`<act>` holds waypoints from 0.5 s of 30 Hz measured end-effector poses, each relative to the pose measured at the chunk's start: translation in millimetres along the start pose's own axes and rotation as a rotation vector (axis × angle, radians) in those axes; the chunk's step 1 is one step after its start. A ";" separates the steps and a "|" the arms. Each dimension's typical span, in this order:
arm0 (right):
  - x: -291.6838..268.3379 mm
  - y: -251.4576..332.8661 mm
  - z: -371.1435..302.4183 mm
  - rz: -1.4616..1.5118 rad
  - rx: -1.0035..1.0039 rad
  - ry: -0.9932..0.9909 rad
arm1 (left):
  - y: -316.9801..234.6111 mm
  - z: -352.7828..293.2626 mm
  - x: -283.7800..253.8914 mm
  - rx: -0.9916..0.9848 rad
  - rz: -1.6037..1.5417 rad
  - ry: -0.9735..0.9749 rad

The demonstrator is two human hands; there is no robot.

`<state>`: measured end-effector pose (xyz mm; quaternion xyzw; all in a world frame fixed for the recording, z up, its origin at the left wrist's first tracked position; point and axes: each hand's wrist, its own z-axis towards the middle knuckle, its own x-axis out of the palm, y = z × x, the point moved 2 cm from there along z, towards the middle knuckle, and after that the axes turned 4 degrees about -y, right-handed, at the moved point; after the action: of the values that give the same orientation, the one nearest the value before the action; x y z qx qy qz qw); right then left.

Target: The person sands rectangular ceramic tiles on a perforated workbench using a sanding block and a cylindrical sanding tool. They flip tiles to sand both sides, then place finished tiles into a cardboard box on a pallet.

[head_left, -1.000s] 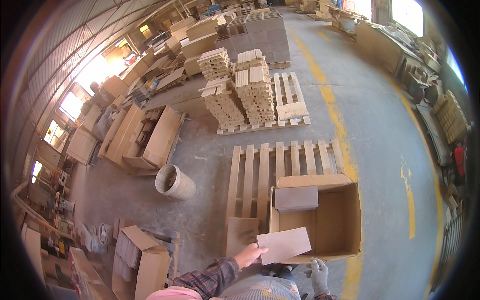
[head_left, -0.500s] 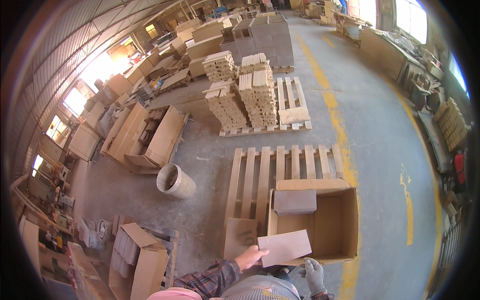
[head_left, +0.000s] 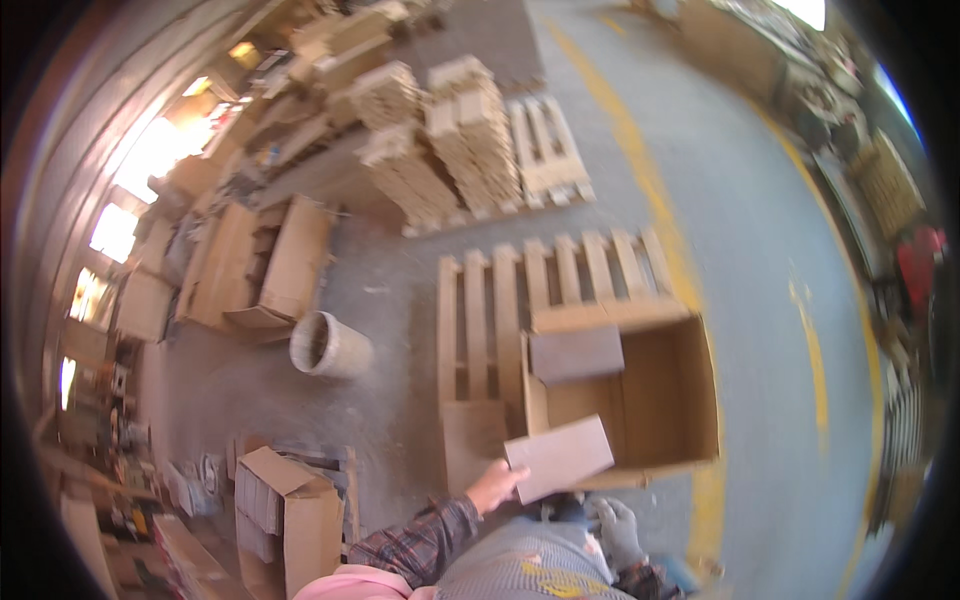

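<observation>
My bare left hand [head_left: 493, 487] is closed on one end of a flat, pale brownish-grey rectangular board [head_left: 560, 458]. The board is tilted over the near left part of an open cardboard box [head_left: 672, 395]. Inside that box, at the far left corner, lies a block of similar grey-brown boards [head_left: 577, 355]; the rest of its visible floor is bare cardboard. My right hand [head_left: 620, 532], in a grey glove, is beside my body, below the box's near edge and apart from the board. Its fingers look loosely spread and hold nothing visible, though motion blurs them.
The box stands on a slatted wooden pallet [head_left: 478, 330], with a brown cardboard sheet [head_left: 472, 440] at its left. Leftward are a pale bucket [head_left: 345, 347] and a carton [head_left: 312, 545] of boards. Stacked wood strips [head_left: 475, 140] stand beyond; a yellow floor line [head_left: 690, 290] runs along the right.
The view has shifted and turned, so the scene sits higher and further left. My right hand has drawn back from the board's near edge toward my body. My left hand keeps its hold.
</observation>
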<state>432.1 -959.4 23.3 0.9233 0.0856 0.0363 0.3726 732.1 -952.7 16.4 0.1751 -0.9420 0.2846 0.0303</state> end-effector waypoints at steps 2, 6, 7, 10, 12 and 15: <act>-2.7 -23.9 -1.6 0.122 0.107 0.057 | 9.5 23.5 -3.6 0.022 -0.014 0.009; -13.6 -86.2 1.6 0.262 0.392 0.054 | 36.7 104.8 -3.3 -0.068 0.120 0.000; -14.9 -99.5 0.3 0.267 0.464 0.031 | 44.1 126.9 0.5 -0.091 0.116 -0.076; -14.1 -133.0 4.3 0.342 0.480 -0.045 | 62.9 192.8 8.4 -0.117 0.218 -0.140; -10.9 -149.9 3.3 0.123 0.623 -0.101 | 74.7 231.6 14.7 -0.155 0.292 -0.126; -5.1 -161.4 3.8 0.007 0.567 -0.135 | 92.8 287.1 18.5 -0.148 0.193 -0.106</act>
<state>406.4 -848.7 -91.6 0.9912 0.0642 -0.0493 0.1046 694.8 -1043.3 -269.5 0.0957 -0.9732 0.2063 -0.0343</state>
